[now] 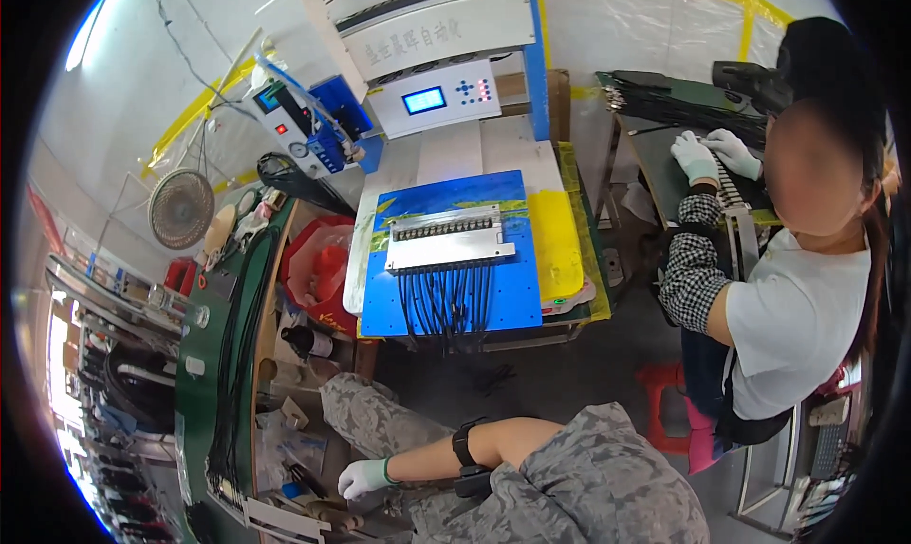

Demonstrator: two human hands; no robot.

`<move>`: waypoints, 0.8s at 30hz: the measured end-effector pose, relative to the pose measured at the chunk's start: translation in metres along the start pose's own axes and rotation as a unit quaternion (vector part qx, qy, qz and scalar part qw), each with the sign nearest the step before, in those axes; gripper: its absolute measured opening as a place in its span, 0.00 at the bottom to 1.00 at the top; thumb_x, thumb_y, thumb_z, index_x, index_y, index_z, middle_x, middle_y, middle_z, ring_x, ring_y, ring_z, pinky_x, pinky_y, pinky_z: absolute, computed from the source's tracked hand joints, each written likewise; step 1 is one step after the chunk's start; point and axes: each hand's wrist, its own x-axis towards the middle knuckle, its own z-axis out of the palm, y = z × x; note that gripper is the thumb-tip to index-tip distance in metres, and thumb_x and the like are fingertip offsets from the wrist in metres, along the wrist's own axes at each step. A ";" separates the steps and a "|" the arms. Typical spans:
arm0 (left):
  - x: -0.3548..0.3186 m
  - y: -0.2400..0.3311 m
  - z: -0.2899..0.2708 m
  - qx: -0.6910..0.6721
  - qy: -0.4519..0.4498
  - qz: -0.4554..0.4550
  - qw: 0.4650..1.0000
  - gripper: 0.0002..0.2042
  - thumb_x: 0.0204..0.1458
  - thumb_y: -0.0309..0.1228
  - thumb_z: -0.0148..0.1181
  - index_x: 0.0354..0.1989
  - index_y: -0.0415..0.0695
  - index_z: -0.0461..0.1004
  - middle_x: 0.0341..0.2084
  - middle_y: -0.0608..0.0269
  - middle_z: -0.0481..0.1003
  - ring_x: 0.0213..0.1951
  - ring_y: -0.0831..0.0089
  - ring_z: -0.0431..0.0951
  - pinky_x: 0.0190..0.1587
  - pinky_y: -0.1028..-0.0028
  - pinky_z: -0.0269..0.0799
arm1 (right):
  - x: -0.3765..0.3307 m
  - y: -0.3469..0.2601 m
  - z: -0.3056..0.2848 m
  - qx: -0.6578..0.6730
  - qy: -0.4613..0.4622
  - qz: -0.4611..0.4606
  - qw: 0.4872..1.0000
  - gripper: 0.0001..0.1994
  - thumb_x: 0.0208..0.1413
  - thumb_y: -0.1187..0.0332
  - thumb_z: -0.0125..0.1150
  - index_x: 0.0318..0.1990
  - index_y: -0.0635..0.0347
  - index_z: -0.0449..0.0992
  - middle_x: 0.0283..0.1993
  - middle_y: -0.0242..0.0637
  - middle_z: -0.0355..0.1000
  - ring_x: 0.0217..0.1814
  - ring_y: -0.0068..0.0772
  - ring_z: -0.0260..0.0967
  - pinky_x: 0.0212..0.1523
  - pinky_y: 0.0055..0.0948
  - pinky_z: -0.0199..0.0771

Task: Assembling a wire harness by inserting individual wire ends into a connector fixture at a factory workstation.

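My right hand (364,479), in a white glove with a green cuff, reaches across to the lower left. Its fingers point downward and look curled together; what they hold, if anything, is too small to make out. Beside it lies a pale metal strip fixture (285,517) at the edge of the green side table (204,373). A black strap (462,444) circles my forearm. My left hand does not show. Away from my hand, a silver clamping fixture (450,249) with a row of black cables (446,297) sits on the blue plate (517,292) of a machine.
The white bench machine (436,98) has a lit display. A red lined bin (318,273) stands left of it. Long black cables (242,345) lie along the side table. At right, a co-worker (759,288) in white gloves handles a strip at another table. A red stool (661,406) is there.
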 end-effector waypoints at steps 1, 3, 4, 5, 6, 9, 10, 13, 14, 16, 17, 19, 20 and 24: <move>-0.018 0.009 -0.008 0.007 -0.010 -0.012 1.000 0.16 0.60 0.41 0.52 0.38 0.39 0.80 0.30 0.53 0.79 0.29 0.59 0.78 0.34 0.63 0.74 | -0.002 -0.006 0.002 -0.019 -0.017 0.011 1.000 0.14 0.52 0.64 0.59 0.42 0.64 0.80 0.32 0.39 0.79 0.33 0.31 0.77 0.36 0.32 0.76; -0.081 0.047 -0.035 0.034 -0.036 -0.069 0.996 0.16 0.60 0.41 0.53 0.38 0.40 0.80 0.30 0.53 0.79 0.30 0.59 0.78 0.34 0.63 0.74 | -0.006 -0.014 0.007 -0.120 0.007 -0.091 0.989 0.16 0.52 0.60 0.59 0.43 0.60 0.81 0.38 0.42 0.79 0.40 0.39 0.77 0.43 0.36 0.75; -0.124 0.080 -0.054 0.054 -0.051 -0.114 0.991 0.16 0.59 0.41 0.53 0.38 0.40 0.80 0.30 0.53 0.79 0.30 0.59 0.78 0.34 0.63 0.74 | -0.017 -0.033 -0.001 -0.171 -0.018 -0.101 0.980 0.17 0.52 0.58 0.60 0.44 0.58 0.81 0.44 0.45 0.77 0.48 0.46 0.74 0.50 0.40 0.73; -0.168 0.123 -0.077 0.076 -0.067 -0.165 0.981 0.16 0.59 0.41 0.53 0.38 0.40 0.80 0.30 0.53 0.79 0.30 0.59 0.78 0.34 0.63 0.74 | -0.013 -0.023 -0.005 -0.184 -0.014 -0.098 0.978 0.17 0.53 0.56 0.60 0.45 0.58 0.80 0.46 0.45 0.76 0.50 0.46 0.73 0.51 0.40 0.72; -0.212 0.180 -0.104 0.102 -0.084 -0.224 0.966 0.16 0.59 0.41 0.53 0.38 0.40 0.80 0.30 0.53 0.79 0.30 0.59 0.78 0.34 0.63 0.74 | -0.020 -0.034 -0.012 -0.195 -0.030 -0.078 0.977 0.18 0.54 0.57 0.60 0.47 0.58 0.79 0.47 0.45 0.76 0.51 0.46 0.72 0.52 0.40 0.72; -0.297 0.392 -0.170 0.175 -0.132 -0.405 0.888 0.16 0.59 0.41 0.53 0.38 0.41 0.80 0.30 0.53 0.79 0.30 0.59 0.79 0.34 0.63 0.74 | -0.029 -0.035 -0.022 -0.150 0.009 -0.016 0.989 0.18 0.57 0.58 0.60 0.49 0.61 0.78 0.50 0.42 0.77 0.52 0.37 0.73 0.55 0.34 0.72; -0.303 0.463 -0.181 0.194 -0.145 -0.459 0.855 0.16 0.59 0.41 0.53 0.37 0.41 0.80 0.30 0.53 0.79 0.30 0.59 0.79 0.34 0.63 0.74 | -0.031 -0.044 -0.027 -0.154 0.005 -0.014 0.988 0.18 0.57 0.60 0.60 0.50 0.61 0.79 0.49 0.39 0.77 0.52 0.33 0.73 0.55 0.32 0.71; -0.291 0.607 -0.201 0.228 -0.172 -0.564 0.775 0.15 0.59 0.41 0.53 0.37 0.42 0.80 0.30 0.54 0.79 0.30 0.59 0.79 0.35 0.63 0.74 | -0.025 -0.028 -0.023 -0.031 -0.026 0.045 0.998 0.19 0.59 0.62 0.61 0.54 0.65 0.75 0.45 0.37 0.78 0.46 0.25 0.73 0.46 0.26 0.72; -0.285 0.636 -0.198 0.233 -0.178 -0.585 0.756 0.15 0.58 0.41 0.53 0.37 0.42 0.80 0.30 0.54 0.79 0.30 0.59 0.79 0.35 0.63 0.74 | -0.024 -0.032 -0.014 -0.036 -0.061 0.046 0.996 0.19 0.59 0.62 0.61 0.54 0.65 0.75 0.45 0.37 0.78 0.46 0.25 0.73 0.46 0.26 0.72; -0.272 0.664 -0.182 0.237 -0.177 -0.611 0.734 0.15 0.58 0.41 0.53 0.37 0.42 0.80 0.30 0.54 0.79 0.30 0.59 0.79 0.35 0.63 0.74 | -0.024 -0.051 -0.007 -0.013 -0.065 0.069 0.995 0.20 0.61 0.63 0.59 0.55 0.66 0.73 0.43 0.36 0.78 0.42 0.22 0.73 0.41 0.23 0.71; -0.272 0.656 -0.169 0.241 -0.172 -0.615 0.731 0.15 0.58 0.41 0.53 0.37 0.42 0.80 0.30 0.54 0.79 0.30 0.59 0.79 0.35 0.63 0.74 | -0.019 -0.045 -0.008 -0.002 -0.067 0.065 0.996 0.19 0.61 0.64 0.59 0.55 0.67 0.73 0.42 0.36 0.78 0.40 0.22 0.73 0.40 0.23 0.71; -0.278 0.614 -0.142 0.260 -0.151 -0.613 0.731 0.15 0.58 0.41 0.53 0.36 0.43 0.81 0.30 0.54 0.79 0.30 0.59 0.79 0.35 0.63 0.74 | -0.018 -0.027 -0.014 0.023 -0.066 0.055 0.996 0.18 0.60 0.67 0.59 0.55 0.67 0.74 0.40 0.35 0.78 0.38 0.22 0.73 0.38 0.22 0.71; -0.282 0.580 -0.129 0.274 -0.137 -0.608 0.732 0.15 0.58 0.41 0.53 0.36 0.43 0.81 0.30 0.54 0.79 0.30 0.59 0.79 0.35 0.63 0.74 | -0.018 -0.017 -0.018 0.038 -0.065 0.050 0.996 0.18 0.60 0.68 0.60 0.55 0.67 0.73 0.40 0.35 0.78 0.37 0.22 0.73 0.37 0.22 0.71; -0.297 0.452 -0.112 0.325 -0.093 -0.590 0.734 0.15 0.57 0.41 0.53 0.36 0.44 0.81 0.30 0.55 0.79 0.30 0.59 0.79 0.35 0.63 0.74 | -0.021 -0.016 -0.022 -0.015 -0.077 0.087 0.993 0.19 0.60 0.66 0.60 0.56 0.66 0.73 0.41 0.37 0.78 0.39 0.24 0.74 0.39 0.24 0.72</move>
